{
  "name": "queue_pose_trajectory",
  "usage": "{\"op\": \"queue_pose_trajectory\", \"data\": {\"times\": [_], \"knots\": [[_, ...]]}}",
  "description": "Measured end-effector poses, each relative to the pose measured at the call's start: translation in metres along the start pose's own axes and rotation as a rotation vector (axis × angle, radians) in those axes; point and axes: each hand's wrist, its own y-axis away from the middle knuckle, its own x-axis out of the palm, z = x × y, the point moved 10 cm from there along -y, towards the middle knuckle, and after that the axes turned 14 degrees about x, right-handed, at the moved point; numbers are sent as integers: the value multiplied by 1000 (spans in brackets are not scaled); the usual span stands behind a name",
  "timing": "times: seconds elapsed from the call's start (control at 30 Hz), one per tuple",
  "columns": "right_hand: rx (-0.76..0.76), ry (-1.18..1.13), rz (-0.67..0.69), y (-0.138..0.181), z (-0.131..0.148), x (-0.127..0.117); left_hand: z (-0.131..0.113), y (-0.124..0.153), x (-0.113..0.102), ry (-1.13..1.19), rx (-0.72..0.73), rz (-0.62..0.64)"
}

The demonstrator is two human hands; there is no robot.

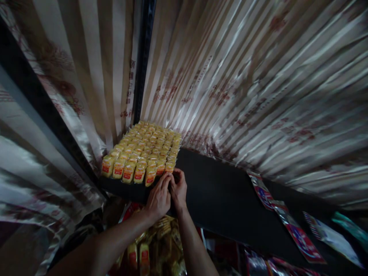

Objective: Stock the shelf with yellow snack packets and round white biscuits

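Observation:
Yellow snack packets [139,172] with red-orange labels stand in tight rows on a black shelf [212,191], at its left end. Both of my hands meet at the front right corner of this block. My left hand [159,197] has its fingers closed at the front packet there. Pressed close beside it, my right hand [178,188] curls its fingers around the same corner packet [169,166]. The fingertips partly cover that packet's lower part. Below the shelf edge, between my forearms, more yellow packets [144,257] lie in a heap.
Striped, flower-printed sheeting [230,76] hangs behind the shelf and along the left side. A dark metal post [143,57] rises at the corner. Further right on the shelf lie red-and-blue packages [303,239], a white package [335,237] and a green one [350,226].

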Motion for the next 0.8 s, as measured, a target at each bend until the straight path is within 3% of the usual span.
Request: {"op": "queue_pose_trajectory", "data": {"times": [0.27, 0.43, 0.53, 0.67, 0.8], "knots": [[25, -59, 3, -2, -6, -6, 3, 2, 9, -18, 14, 78], [252, -359, -9, -15, -22, -16, 2, 4, 12, -22, -13, 137], [320, -488, 67, -25, -20, 1, 2, 4, 13, -22, -9, 138], [344, -490, 183, -30, -9, 30, 3, 3, 15, -29, 10, 134], [298, -470, 182, -29, -3, 35, 5, 3, 16, -45, 11, 132]]}}
